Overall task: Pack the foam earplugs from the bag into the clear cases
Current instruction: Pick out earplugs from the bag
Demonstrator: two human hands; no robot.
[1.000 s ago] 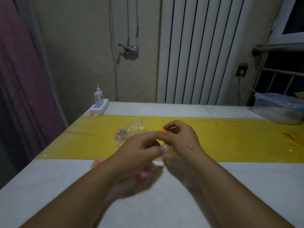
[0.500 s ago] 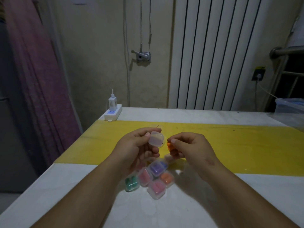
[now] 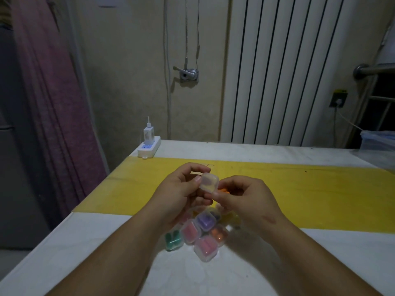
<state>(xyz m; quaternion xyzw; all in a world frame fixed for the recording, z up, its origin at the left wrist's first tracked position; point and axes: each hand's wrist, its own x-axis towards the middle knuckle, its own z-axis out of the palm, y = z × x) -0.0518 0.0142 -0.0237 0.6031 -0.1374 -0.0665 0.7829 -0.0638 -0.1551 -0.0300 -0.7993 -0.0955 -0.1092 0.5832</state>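
My left hand point(image 3: 181, 194) holds a small clear case point(image 3: 209, 182) between thumb and fingers, raised over the yellow strip. My right hand point(image 3: 245, 197) pinches an orange foam earplug point(image 3: 223, 191) right beside the case. Below my hands, several closed clear cases lie clustered on the white table: a green one point(image 3: 173, 240), a red one point(image 3: 190, 231), a purple one point(image 3: 205, 220), an orange one point(image 3: 219, 233) and a pink one point(image 3: 206, 247). The bag is hidden behind my hands.
A yellow strip point(image 3: 310, 195) crosses the white table point(image 3: 85, 253). A white power strip with a charger point(image 3: 149, 145) sits at the far left corner. A clear plastic bin point(image 3: 378, 141) stands at the far right. A radiator and wall lie behind.
The view shifted left and down, bringing the filled cases into sight. My left hand lifted a clear case, and my right hand brought the orange earplug up against it.
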